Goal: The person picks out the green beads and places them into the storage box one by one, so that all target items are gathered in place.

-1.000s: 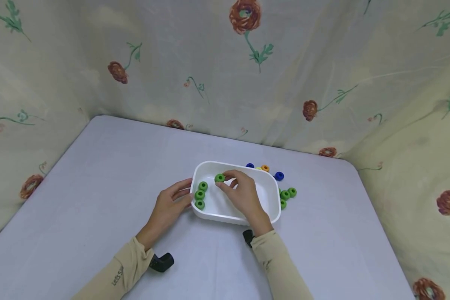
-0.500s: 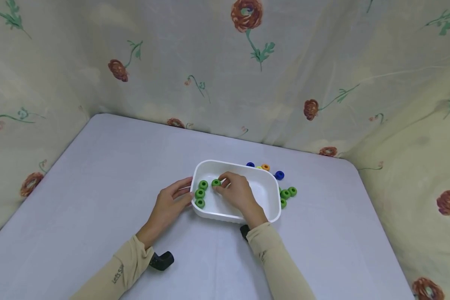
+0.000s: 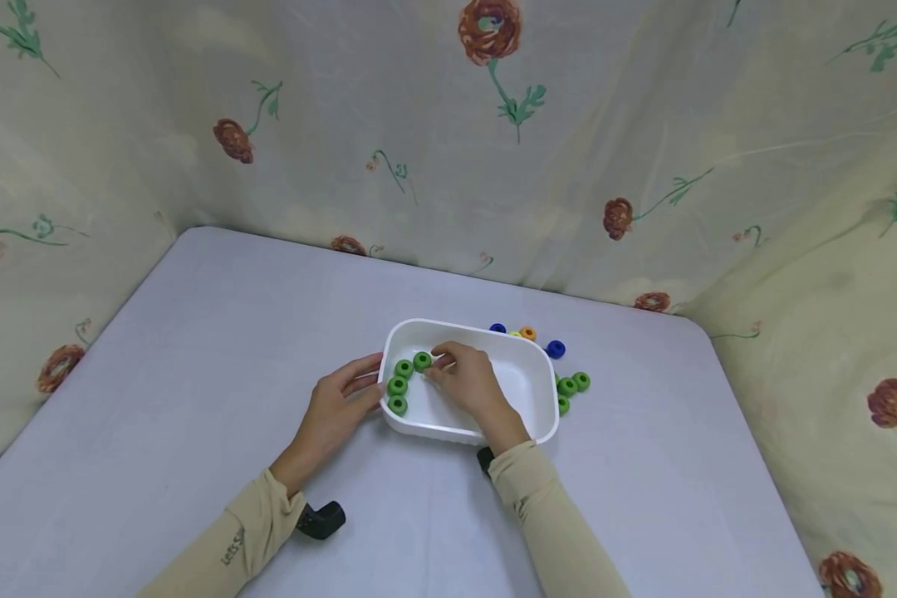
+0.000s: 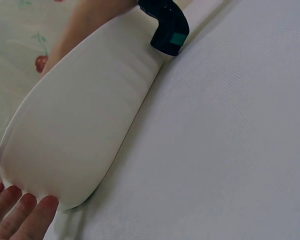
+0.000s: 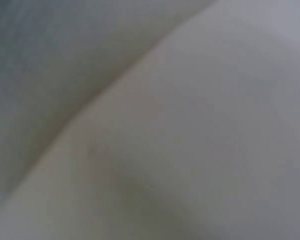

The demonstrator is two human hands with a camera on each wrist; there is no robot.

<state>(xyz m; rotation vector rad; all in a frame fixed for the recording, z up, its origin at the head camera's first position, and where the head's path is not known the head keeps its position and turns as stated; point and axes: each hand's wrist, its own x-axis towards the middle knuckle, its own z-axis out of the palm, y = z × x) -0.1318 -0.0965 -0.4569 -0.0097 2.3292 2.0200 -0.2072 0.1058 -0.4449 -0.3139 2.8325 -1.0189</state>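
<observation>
A white plastic tray [image 3: 486, 332] sits mid-table with several green ring-shaped beads [image 3: 398, 385] lined up along its left wall. My left hand [image 3: 335, 413] rests against the tray's left end, fingers fairly straight. In the left wrist view, its fingertips [image 4: 50, 201] touch the outer wall near the rim. My right hand [image 3: 467, 382] is inside the tray, thumb and forefinger parted just right of another green bead [image 3: 422, 360], which lies near the top of the row. The right wrist view is blurred and shows only pale surfaces.
Right of the tray lie several more green beads [image 3: 567, 386], partly hidden by its wall. Behind its far right corner are blue beads [image 3: 556, 349], an orange bead [image 3: 527, 333] and part of a yellow one. Floral cloth [image 3: 419, 124] hangs around the table.
The right hand lowered a pinched green bead into the tray and moved it left beside the row. Its fingers now stand apart from the bead. The left hand stayed at the tray.
</observation>
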